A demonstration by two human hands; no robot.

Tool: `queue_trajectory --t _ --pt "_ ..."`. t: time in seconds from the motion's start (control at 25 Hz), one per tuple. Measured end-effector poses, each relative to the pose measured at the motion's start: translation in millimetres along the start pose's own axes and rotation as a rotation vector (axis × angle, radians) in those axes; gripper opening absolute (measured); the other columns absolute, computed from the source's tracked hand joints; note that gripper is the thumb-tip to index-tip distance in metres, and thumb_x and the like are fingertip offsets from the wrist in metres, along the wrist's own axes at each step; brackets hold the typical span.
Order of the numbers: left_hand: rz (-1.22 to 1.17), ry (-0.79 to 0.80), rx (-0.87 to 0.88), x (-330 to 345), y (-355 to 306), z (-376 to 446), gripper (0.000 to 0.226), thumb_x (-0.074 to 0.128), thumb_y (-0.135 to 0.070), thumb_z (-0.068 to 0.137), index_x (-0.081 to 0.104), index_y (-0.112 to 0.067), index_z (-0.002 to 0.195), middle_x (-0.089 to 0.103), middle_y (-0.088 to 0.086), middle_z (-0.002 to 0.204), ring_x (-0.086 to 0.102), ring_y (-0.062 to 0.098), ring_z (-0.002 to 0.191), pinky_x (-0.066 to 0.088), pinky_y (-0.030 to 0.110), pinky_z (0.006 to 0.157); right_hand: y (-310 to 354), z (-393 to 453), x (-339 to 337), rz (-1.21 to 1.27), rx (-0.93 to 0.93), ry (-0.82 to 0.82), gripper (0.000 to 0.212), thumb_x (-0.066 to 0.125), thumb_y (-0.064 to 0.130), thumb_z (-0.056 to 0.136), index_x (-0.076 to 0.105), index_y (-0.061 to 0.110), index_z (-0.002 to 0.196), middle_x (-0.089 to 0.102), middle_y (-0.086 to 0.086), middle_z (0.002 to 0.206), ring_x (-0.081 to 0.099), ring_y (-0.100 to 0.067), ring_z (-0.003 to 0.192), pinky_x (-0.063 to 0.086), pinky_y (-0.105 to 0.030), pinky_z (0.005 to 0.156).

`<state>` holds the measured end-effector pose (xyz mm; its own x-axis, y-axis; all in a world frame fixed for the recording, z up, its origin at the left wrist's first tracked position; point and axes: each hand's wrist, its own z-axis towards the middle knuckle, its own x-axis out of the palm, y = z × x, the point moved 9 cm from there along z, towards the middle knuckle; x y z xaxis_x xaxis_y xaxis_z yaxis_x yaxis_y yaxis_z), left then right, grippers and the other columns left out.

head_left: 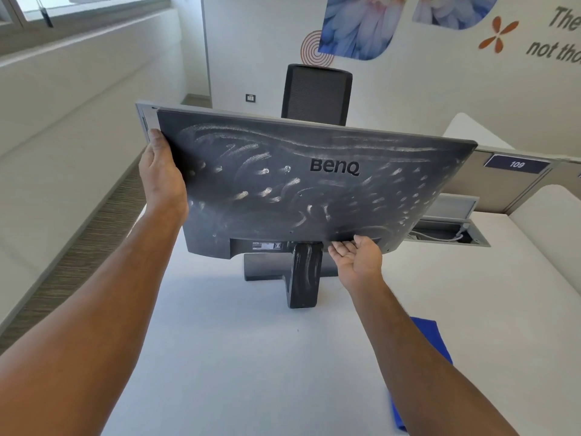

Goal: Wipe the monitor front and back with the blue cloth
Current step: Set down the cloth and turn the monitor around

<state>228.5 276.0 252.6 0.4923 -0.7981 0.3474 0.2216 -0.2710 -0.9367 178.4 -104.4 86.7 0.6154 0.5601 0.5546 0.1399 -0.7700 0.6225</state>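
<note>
White office desk | black dusty-backed flat monitor stands mid-desk, rear unwiped | left hand grips monitor's edge, right hand open under it | blue cloth lies unused right of monitor's stand | wiping seemingly unstarted

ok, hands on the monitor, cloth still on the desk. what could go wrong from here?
1. The monitor is tilted, with the left hand on its side edge and the right hand only under the bottom edge with open fingers; it could slip or tip on its stand.
2. The back is covered in white dust smears; bare hands may spread it.
3. The blue cloth lies partly under the right forearm, so an arm movement could drag it along the desk.
</note>
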Motion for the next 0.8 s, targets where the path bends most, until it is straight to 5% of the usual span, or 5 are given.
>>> queue_trajectory --t 0.36,0.6,0.72,0.8 --pt "0.045 0.021 0.024 5.4 2.2 14.7 0.038 0.036 -0.046 0.109 0.067 -0.027 0.094 0.069 -0.017 0.089 0.064 -0.003 0.075 0.053 0.017 0.07 -3.8 2.9 0.0 -0.047 0.017 0.049 0.049 0.029 0.02 0.111 0.03 0.002 0.156 0.043 -0.014 0.158 0.042 -0.032 0.146 0.028 -0.048 0.124" --pt "0.159 -0.038 0.099 -0.6 -7.4 8.2 0.033 0.036 -0.04 0.106 0.049 -0.023 0.081 0.048 -0.007 0.078 0.046 0.004 0.063 0.043 0.025 0.062 9.5 12.1 -18.4 -0.392 -0.072 0.065 0.034 0.05 0.013 0.102 0.055 0.004 0.135 0.057 -0.019 0.143 0.057 -0.033 0.132 0.048 -0.043 0.109" --pt "0.256 -0.073 0.166 -1.7 -18.5 -2.8 0.025 0.036 -0.023 0.107 0.06 -0.018 0.104 0.056 -0.011 0.088 0.053 -0.008 0.062 0.043 0.012 0.06 25.1 10.3 -52.2 -0.618 -0.138 0.019 0.017 0.056 0.014 0.099 0.063 0.015 0.115 0.065 -0.013 0.131 0.063 -0.03 0.122 0.051 -0.043 0.105" --pt "0.293 -0.071 0.233 -1.9 -29.4 -9.3 0.032 0.038 -0.019 0.107 0.06 -0.015 0.13 0.065 -0.012 0.116 0.059 -0.018 0.091 0.047 0.006 0.078 31.7 12.1 -87.0 -0.946 -0.182 -0.047 0.023 0.054 0.015 0.1 0.064 0.016 0.121 0.063 -0.009 0.132 0.059 -0.03 0.129 0.047 -0.042 0.108"
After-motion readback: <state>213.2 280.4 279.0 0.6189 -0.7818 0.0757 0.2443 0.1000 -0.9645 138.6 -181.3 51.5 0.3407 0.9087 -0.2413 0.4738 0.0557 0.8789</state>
